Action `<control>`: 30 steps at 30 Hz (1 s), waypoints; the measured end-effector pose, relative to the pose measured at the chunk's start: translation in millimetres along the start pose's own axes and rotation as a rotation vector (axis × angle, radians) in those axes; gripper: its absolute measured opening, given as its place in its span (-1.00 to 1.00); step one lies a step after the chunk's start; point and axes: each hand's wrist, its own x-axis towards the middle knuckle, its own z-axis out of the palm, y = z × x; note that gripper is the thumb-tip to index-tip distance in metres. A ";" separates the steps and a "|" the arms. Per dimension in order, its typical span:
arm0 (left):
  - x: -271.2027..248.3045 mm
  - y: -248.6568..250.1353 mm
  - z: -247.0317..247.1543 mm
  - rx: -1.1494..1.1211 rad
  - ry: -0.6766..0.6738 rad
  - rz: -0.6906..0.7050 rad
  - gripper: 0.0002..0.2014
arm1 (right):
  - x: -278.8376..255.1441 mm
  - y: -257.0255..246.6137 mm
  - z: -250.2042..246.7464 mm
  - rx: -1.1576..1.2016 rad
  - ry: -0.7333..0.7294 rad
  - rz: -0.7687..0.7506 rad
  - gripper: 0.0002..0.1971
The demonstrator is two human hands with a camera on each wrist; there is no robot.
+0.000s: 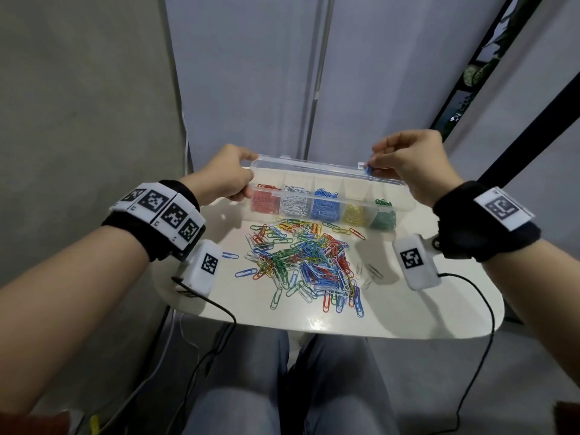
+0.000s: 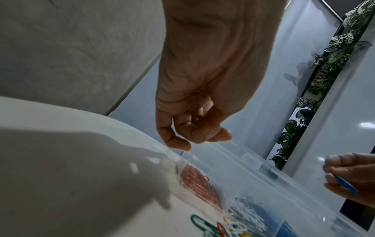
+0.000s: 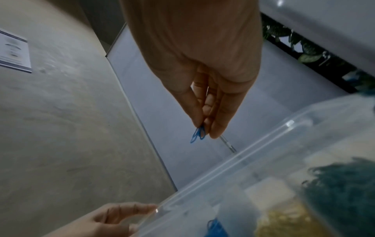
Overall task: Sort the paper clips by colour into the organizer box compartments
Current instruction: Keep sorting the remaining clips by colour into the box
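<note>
right hand (image 1: pixel 411 166) pinches blue clips (image 3: pixel 198 133) over the far right lid (image 1: pixel 314 169) edge, likely bound for the blue compartment (image 1: pixel 324 207). left hand (image 1: pixel 226 177) grips the organizer box (image 1: pixel 405 205) left end, probably steadying it. mixed pile (image 1: pixel 307 265) lies nearer on the table (image 1: pixel 439 312).

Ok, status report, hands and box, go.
Left hand grips the organizer box at its left end. Right hand pinches blue paper clips by the lid. Mixed pile on table unsorted. Lid partly over compartments.
</note>
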 end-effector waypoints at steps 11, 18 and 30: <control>-0.3 -0.2 -0.6 0.001 -0.007 0.000 -0.52 | -15.0 0.3 23.7 -0.278 -0.178 -0.144 -0.84; -0.7 -0.1 -0.1 0.002 -0.005 0.000 -0.52 | -73.6 17.4 21.9 -0.729 -0.702 -0.235 -0.83; -3.8 1.8 1.2 0.018 -0.003 0.002 -0.52 | -68.6 28.7 53.3 -1.041 -0.874 -0.377 -0.46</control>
